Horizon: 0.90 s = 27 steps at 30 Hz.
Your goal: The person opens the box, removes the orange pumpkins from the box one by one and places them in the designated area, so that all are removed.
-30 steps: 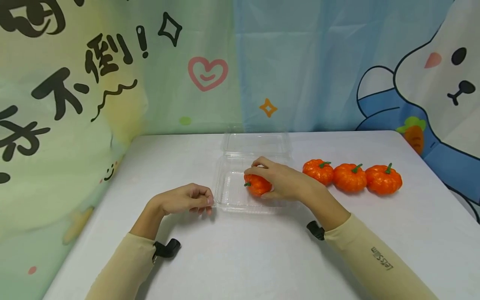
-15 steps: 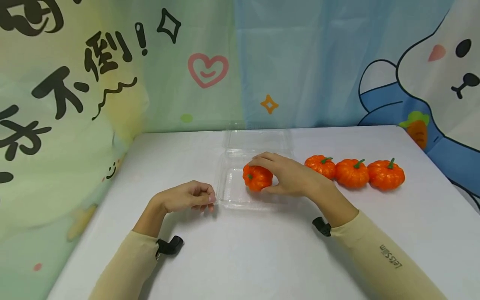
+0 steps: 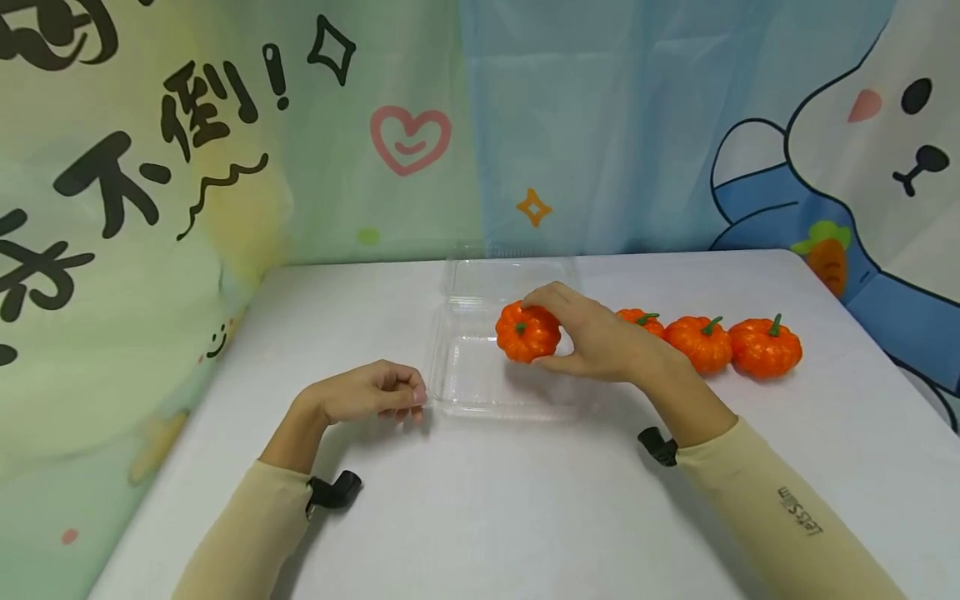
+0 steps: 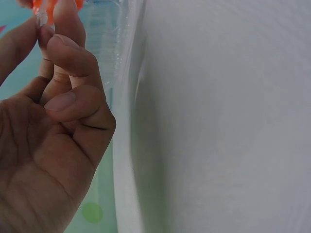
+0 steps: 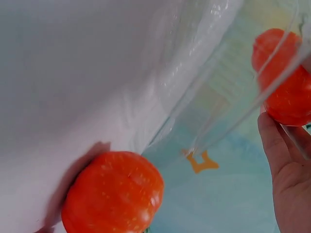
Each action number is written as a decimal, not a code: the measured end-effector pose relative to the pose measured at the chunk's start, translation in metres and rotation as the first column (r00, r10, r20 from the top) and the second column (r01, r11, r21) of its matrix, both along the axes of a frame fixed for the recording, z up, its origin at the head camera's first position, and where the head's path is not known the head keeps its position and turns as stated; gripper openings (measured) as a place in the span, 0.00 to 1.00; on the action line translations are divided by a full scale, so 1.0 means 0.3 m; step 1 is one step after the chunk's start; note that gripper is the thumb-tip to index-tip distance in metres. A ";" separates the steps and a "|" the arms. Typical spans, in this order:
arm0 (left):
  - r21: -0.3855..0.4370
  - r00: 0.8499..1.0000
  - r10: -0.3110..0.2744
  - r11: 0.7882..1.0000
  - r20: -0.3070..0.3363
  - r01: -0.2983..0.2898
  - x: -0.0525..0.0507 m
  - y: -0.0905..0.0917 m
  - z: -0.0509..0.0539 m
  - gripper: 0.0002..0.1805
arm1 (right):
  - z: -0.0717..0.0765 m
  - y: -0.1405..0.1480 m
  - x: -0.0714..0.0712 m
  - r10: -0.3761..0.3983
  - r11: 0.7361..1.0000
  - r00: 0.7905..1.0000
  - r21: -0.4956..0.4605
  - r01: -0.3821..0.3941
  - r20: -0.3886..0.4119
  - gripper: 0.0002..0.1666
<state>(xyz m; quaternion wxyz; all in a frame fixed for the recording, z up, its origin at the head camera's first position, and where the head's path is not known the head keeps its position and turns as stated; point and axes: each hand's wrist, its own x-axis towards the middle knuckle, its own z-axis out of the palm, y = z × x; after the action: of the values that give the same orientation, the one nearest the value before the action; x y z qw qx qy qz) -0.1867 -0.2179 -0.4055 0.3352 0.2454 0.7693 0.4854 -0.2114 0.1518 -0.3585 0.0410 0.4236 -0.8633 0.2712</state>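
Observation:
My right hand [image 3: 600, 337] grips a small orange pumpkin [image 3: 527, 333] with a short green stem. It holds the pumpkin above the right part of an open clear plastic container [image 3: 467, 375], whose lid [image 3: 510, 279] lies folded back. At the container's near left corner, my left hand [image 3: 367, 396] pinches the plastic edge between thumb and fingers. This pinch shows in the left wrist view, where the clear edge [image 4: 42, 17] sits between the fingertips. The right wrist view shows the held pumpkin [image 5: 289, 99] partly through clear plastic, with fingers touching its underside.
Three more orange pumpkins stand in a row right of the container: one partly behind my right hand [image 3: 639, 320], a middle one [image 3: 699, 343] and an outer one [image 3: 766, 347]. A white cloth covers the table [image 3: 480, 508]. Behind it hangs a printed curtain [image 3: 600, 125].
My right hand has lifted the pumpkin from the container's floor and shifted it slightly right and away. The pumpkin has turned, its stem now facing nearer the camera. My left hand stays at the corner.

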 end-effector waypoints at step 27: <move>-0.011 1.000 -0.005 1.000 -0.011 0.004 0.005 0.001 0.007 0.10 | 0.046 0.210 0.002 -0.169 0.984 0.983 -0.070 0.164 -0.070 0.44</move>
<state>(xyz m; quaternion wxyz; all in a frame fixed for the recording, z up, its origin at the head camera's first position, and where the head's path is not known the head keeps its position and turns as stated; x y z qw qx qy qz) -0.1851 -0.2177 -0.4034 0.3336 0.2478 0.7732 0.4790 -0.2109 0.2148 -0.3447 0.1101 0.3581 -0.8844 0.2782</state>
